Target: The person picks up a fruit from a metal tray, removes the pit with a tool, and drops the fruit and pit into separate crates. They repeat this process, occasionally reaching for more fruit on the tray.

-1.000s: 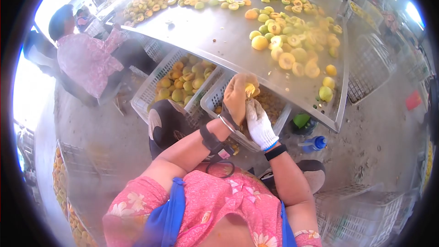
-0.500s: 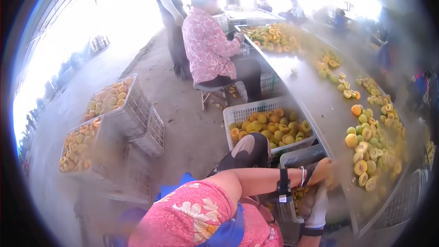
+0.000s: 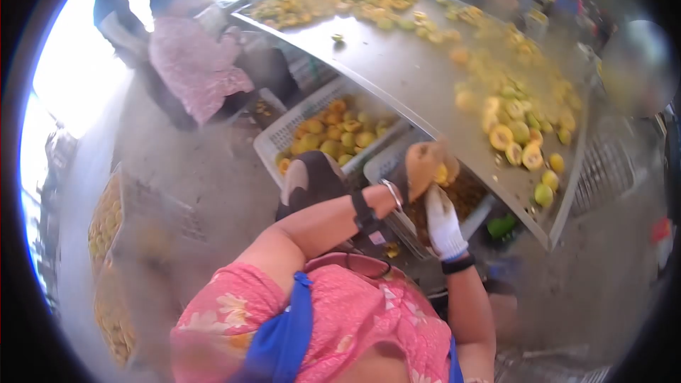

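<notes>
My left hand [image 3: 421,164], in a tan covering, is closed round a yellow fruit [image 3: 441,174] above a crate [image 3: 383,163] by the table edge. Just below it, my right hand [image 3: 443,225] in a white glove has its fingers pressed together, pointing up at the fruit; whatever it grips is too small or blurred to tell. Dark bits lie in the crate under both hands. Halved and whole fruit [image 3: 521,135] are heaped on the metal table [image 3: 397,74] beyond.
A white crate of whole fruit [image 3: 333,135] stands left of my hands. Beyond it a person in a pink patterned shirt [image 3: 191,64] sits at the table, another person [image 3: 124,25] standing behind. More fruit crates [image 3: 106,227] are at the far left. A green object [image 3: 502,227] lies under the table corner.
The view has swung to the right and down. Both hands now show higher and further left in the picture, and the yellow fruit between them has come into sight.
</notes>
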{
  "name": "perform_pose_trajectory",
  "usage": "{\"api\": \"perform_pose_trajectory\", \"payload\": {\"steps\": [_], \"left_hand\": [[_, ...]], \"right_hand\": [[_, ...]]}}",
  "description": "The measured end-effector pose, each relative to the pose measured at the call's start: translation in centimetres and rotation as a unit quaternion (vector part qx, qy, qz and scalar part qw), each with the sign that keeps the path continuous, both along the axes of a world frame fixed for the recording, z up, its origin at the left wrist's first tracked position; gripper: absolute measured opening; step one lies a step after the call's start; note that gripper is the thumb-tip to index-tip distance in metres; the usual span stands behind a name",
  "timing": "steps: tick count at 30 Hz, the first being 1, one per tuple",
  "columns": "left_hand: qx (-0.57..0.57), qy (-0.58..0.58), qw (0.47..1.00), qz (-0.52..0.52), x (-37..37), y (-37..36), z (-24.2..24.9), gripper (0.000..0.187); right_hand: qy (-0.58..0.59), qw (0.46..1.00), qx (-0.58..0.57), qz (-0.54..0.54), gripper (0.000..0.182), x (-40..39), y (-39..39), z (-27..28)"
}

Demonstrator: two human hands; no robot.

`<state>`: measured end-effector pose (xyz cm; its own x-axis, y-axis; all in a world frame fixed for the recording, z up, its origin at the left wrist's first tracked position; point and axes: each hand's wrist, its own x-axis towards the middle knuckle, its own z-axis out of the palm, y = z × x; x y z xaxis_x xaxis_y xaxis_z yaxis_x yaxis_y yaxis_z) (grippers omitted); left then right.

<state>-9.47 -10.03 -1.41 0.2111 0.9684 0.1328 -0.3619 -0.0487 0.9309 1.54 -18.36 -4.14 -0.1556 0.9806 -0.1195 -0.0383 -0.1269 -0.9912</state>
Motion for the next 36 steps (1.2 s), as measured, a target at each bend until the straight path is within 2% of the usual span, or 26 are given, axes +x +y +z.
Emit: {"api": "perform_pose_trajectory", "payload": {"steps": [2, 4, 6, 7, 10, 11, 13, 14, 16, 18, 21, 24, 27, 30, 31, 33, 34, 35, 36], "left_hand": [[-0.073, -0.028, 0.994, -0.072, -0.6, -0.2, 1.0, 0.061], [-0.157, -0.05, 0.977, -0.135, -0.7, -0.4, 2.0, 0.06], [-0.143, -0.022, 0.983, -0.112, -0.4, -0.5, 1.6, 0.06], [-0.135, -0.007, 0.986, -0.101, -0.2, -0.5, 1.4, 0.06], [-0.011, 0.03, 0.999, -0.014, 0.8, -0.2, -0.4, 0.059], [-0.043, 0.023, 0.998, -0.032, 0.7, -0.2, 0.1, 0.058], [-0.053, -0.009, 0.987, -0.15, -0.4, 0.2, 0.4, 0.057], [-0.059, -0.026, 0.976, -0.207, -0.8, 0.2, 0.5, 0.057], [-0.045, 0.036, 0.975, -0.215, -0.9, 0.2, 0.3, 0.056], [-0.03, 0.071, 0.971, -0.225, -1.1, 0.5, -0.2, 0.057], [-0.108, -0.048, 0.962, -0.247, -0.7, 0.0, 0.1, 0.057], [-0.24, -0.216, 0.915, -0.243, -0.5, -0.8, 0.6, 0.055], [-0.266, -0.274, 0.9, -0.209, -0.1, -0.3, -0.7, 0.05], [-0.203, -0.278, 0.928, -0.144, -0.6, 0.4, -1.4, 0.048], [-0.246, -0.33, 0.906, -0.103, -1.1, 0.9, -1.1, 0.048], [-0.213, -0.293, 0.932, -0.032, -3.2, 2.8, -1.8, 0.048], [-0.196, -0.273, 0.942, 0.003, -4.8, 4.1, -2.4, 0.048], [-0.102, -0.148, 0.982, 0.054, -7.3, 5.5, -3.3, 0.045], [-0.003, -0.018, 0.995, 0.102, -9.5, 6.9, -3.6, 0.042]], "right_hand": [[-0.02, 0.997, 0.073, 0.024, 0.045, 0.3, 0.1, -0.1], [0.057, 0.993, -0.091, 0.043, 0.043, 1.0, -0.2, 1.1], [0.089, 0.99, -0.103, 0.029, 0.038, 0.6, -0.6, 0.7], [0.081, 0.996, -0.034, -0.001, 0.034, 0.0, -0.4, -0.3], [0.098, 0.995, -0.012, -0.023, 0.032, -0.8, -0.5, -0.9], [0.088, 0.995, -0.039, -0.003, 0.035, -0.1, -0.3, -0.7], [0.185, 0.958, -0.194, 0.1, 0.033, 2.7, -0.6, 1.7], [0.177, 0.961, -0.193, 0.088, 0.032, 2.6, -0.9, 1.7], [0.164, 0.966, -0.189, 0.063, 0.031, 2.0, -1.2, 1.7], [0.21, 0.945, -0.236, 0.081, 0.034, 2.0, -1.4, 1.7], [0.315, 0.892, -0.297, 0.131, 0.037, 2.2, -1.4, 1.9], [0.43, 0.825, -0.308, 0.199, 0.036, 2.0, -0.5, 0.7], [0.515, 0.768, -0.306, 0.227, 0.039, 2.1, -0.1, -0.4], [0.571, 0.735, -0.276, 0.241, 0.043, 1.5, 0.2, -1.1], [0.589, 0.726, -0.251, 0.25, 0.044, 1.4, 0.0, -1.1], [0.607, 0.722, -0.218, 0.249, 0.046, 1.6, 0.2, -1.1], [0.602, 0.733, -0.24, 0.204, 0.045, 1.5, 0.3, -1.2], [0.597, 0.743, -0.26, 0.157, 0.044, 1.6, 0.5, -1.2], [0.59, 0.751, -0.277, 0.108, 0.043, 1.9, 0.7, -1.3]]}}
